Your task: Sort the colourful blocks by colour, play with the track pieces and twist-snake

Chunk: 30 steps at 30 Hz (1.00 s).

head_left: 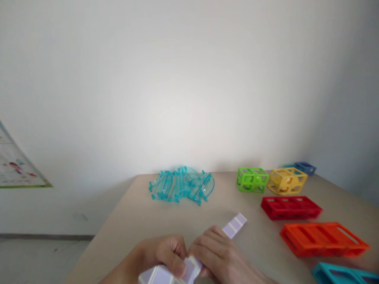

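Lavender segments (pixel 235 225), low at centre over the surface (pixel 127 228) | left hand (pixel 166 251) grips the near part, right hand (pixel 219 250) wraps round the farther stretch | hands meeting closely: steady, even pressure, edges aligned, looks wisest

Right fingers (pixel 217 241) hide part of the lilac pieces (pixel 235 225), cropped at the bottom edge; the left poster (pixel 20 167) and near-right turquoise frame (pixel 346 273) run out of view.
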### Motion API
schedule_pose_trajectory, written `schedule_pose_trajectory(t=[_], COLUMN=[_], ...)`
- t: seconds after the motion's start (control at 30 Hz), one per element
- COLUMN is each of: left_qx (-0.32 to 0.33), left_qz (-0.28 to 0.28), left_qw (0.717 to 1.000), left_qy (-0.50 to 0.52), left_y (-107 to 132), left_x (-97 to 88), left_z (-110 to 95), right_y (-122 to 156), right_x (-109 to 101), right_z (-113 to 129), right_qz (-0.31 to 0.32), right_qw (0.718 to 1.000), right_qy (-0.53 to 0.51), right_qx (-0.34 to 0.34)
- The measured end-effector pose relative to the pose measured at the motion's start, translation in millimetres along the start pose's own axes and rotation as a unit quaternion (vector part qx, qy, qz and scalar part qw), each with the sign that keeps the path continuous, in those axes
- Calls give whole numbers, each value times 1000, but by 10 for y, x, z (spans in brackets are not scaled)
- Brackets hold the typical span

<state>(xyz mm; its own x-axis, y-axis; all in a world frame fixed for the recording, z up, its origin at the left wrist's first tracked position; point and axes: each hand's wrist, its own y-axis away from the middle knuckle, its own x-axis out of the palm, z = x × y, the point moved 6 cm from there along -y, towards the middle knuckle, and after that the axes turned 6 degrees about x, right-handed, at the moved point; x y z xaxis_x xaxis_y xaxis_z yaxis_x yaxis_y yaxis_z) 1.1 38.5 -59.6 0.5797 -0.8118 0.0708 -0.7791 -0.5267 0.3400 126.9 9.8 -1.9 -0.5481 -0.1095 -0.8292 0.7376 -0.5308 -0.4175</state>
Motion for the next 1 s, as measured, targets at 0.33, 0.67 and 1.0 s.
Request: schedule_pose_trajectory(t=[0.33,0.67,1.0], left_qx=[51,224,293], left_qz=[31,-16,-192], left_qw=[998,968,930], left_qy=[35,111,-114], left_y=[-4,41,136], left_x=[-53,-109,-196], left_z=[-8,-309,-413], right_y=[9,39,94], right_x=[-111,-300,-230], right_z=[41,92,-166], right_qz=[14,0,-13], right_qw=[994,997,988], right_qy=[-104,-51,-14], right_qx=[-33,55,152])
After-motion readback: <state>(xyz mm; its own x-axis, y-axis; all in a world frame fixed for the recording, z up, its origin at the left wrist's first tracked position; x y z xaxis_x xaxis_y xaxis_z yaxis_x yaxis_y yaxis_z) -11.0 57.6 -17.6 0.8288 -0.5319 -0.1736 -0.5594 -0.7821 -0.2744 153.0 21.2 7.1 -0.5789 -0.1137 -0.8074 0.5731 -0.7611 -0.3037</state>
